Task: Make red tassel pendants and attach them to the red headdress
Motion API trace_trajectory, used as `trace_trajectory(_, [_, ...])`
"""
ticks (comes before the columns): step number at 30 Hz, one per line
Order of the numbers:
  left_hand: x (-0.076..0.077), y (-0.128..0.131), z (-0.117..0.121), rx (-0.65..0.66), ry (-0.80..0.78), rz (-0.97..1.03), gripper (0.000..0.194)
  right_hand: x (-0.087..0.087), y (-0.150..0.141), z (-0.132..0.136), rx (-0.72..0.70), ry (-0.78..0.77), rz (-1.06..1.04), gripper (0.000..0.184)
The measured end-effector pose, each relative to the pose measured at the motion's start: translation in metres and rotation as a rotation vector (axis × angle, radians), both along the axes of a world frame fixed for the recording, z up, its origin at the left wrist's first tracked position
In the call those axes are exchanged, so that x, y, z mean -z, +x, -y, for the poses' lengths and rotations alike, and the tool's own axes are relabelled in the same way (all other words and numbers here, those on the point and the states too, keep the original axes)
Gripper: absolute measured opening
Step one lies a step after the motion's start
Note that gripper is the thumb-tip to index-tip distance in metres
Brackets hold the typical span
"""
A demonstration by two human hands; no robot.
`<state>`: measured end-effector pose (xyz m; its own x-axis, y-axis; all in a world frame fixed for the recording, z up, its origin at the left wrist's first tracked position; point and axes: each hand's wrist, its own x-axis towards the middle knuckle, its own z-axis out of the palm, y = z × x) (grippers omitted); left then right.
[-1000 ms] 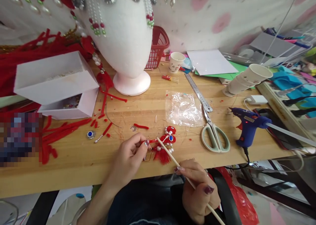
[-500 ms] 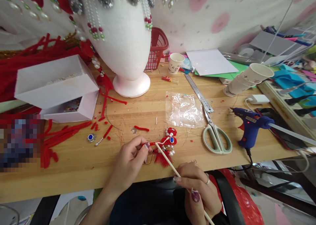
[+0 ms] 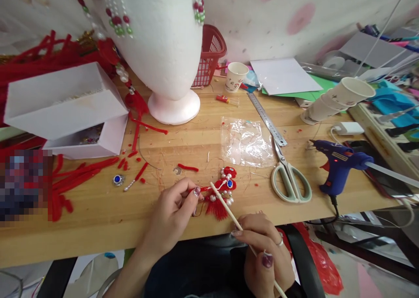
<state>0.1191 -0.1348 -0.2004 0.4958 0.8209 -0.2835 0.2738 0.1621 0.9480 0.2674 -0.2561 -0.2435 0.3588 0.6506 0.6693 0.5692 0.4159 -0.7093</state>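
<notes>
Red and pearl-trimmed, a small ornament [image 3: 229,186] with a blue stone and a fringed tassel [image 3: 217,208] lies on the wooden table [image 3: 108,234], near its front edge and just beyond the person's hands; the left hand [image 3: 176,213] is closed in a pinch, thumb and forefinger pressed together on the slim red stem at the ornament's left side; the right hand [image 3: 266,250] grips a pale, thin stick [image 3: 229,211], slanting up and leftward so that its tip sits over that stem, though whether the two touch cannot be told.

Beyond the ornament lies a clear plastic bag [image 3: 248,147], wrinkled and shiny; to its right a steel ruler [image 3: 266,119] slants toward green-handled scissors [image 3: 291,186], whose blades reach the ruler's near end; farther right stands a blue glue gun [image 3: 342,158], a small red light on its side and a white glue stick [image 3: 389,176] jutting from its back, with a dark phone [image 3: 376,160] partly behind it.

Left of the hands, a loose blue-stone piece [image 3: 118,179] rests near cut red strips [image 3: 87,173]; behind these a white box [image 3: 113,136] holds small jewelled bits, its lid [image 3: 62,104] tipped over it; a white foam head [image 3: 160,49], hung with beaded strands [image 3: 119,10], rises at the back, next to a red basket [image 3: 211,56].
</notes>
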Motion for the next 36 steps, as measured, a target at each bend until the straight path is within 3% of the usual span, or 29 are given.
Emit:
trace_trajectory(5, [-0.002,0.001,0.0,-0.003,0.012,-0.011,0.028,-0.016,0.003,0.004,-0.101,-0.161,0.102,0.03])
trace_trajectory(9, [-0.003,0.001,0.0,-0.003,-0.006,-0.011,0.028,-0.021,0.003,0.001,-0.142,-0.134,0.085,0.021])
trace_trajectory(19, [-0.003,0.0,0.001,-0.011,0.025,-0.012,0.028,-0.026,0.003,-0.006,-0.14,-0.104,0.218,0.038])
trace_trajectory(36, [-0.002,0.002,0.001,-0.02,0.136,-0.044,0.028,-0.024,0.009,-0.001,-0.212,-0.204,0.361,0.04])
